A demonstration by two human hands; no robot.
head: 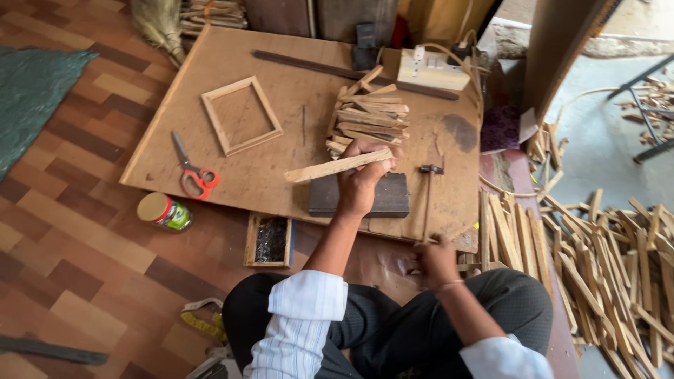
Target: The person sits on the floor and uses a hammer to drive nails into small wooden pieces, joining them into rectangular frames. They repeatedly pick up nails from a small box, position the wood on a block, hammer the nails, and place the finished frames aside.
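My left hand (pixel 359 184) grips a pale wooden strip (pixel 319 169) that sticks out to the left, held just above a dark rectangular block (pixel 393 198). Right behind the hand lies a stack of short wooden strips (pixel 366 118). My right hand (pixel 435 260) is closed on the end of a hammer's handle; the hammer (pixel 428 200) lies on the plywood work board (pixel 295 77) with its head pointing away from me. A finished rectangular wooden frame (pixel 241 115) lies flat on the board to the left.
Red-handled scissors (pixel 192 172) rest on the board's left part. A small open box of dark nails (pixel 269 241) and a lidded tin (pixel 163 211) sit on the floor before the board. A white power strip (pixel 434 69) is at the back. Several loose strips (pixel 611 267) heap up on the right.
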